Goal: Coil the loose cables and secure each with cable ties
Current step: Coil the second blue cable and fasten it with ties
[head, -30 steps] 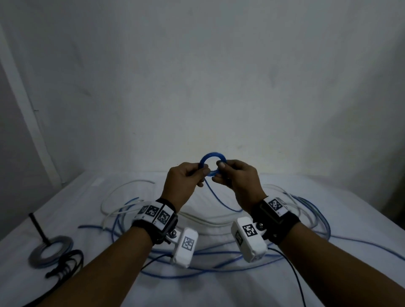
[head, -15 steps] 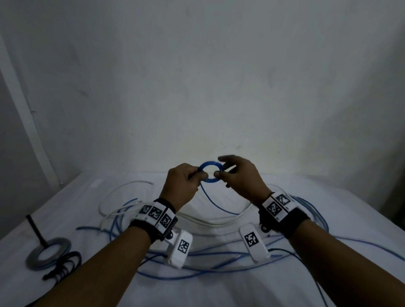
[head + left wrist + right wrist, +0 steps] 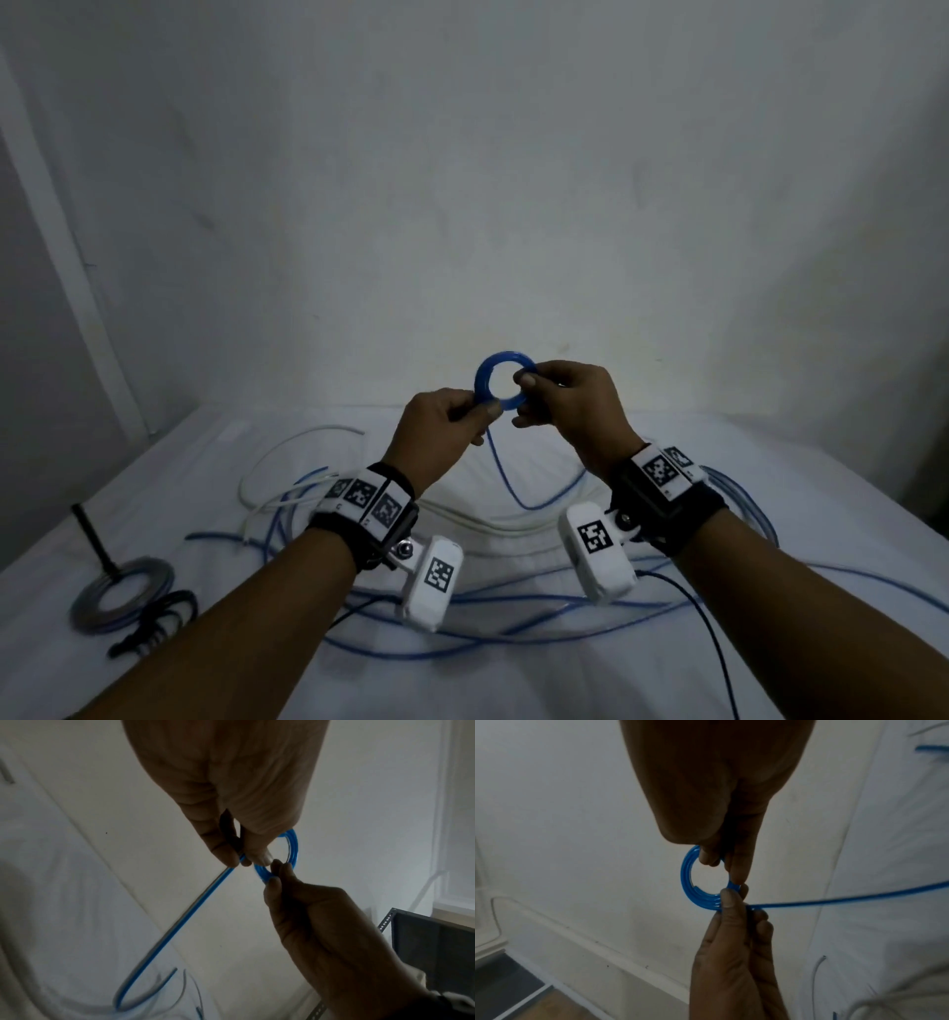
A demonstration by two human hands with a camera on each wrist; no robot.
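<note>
Pinching a small round blue cable coil, both hands hold its glossy rim.

Loose cables across the table.

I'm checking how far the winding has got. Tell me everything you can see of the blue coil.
The blue coil is a small flat ring of several turns of glossy, plastic-looking blue cable, held upright in the air above the table. The left hand pinches its lower left edge, the right hand its right side. A loose tail hangs from it to the table. No tie shows.
</note>
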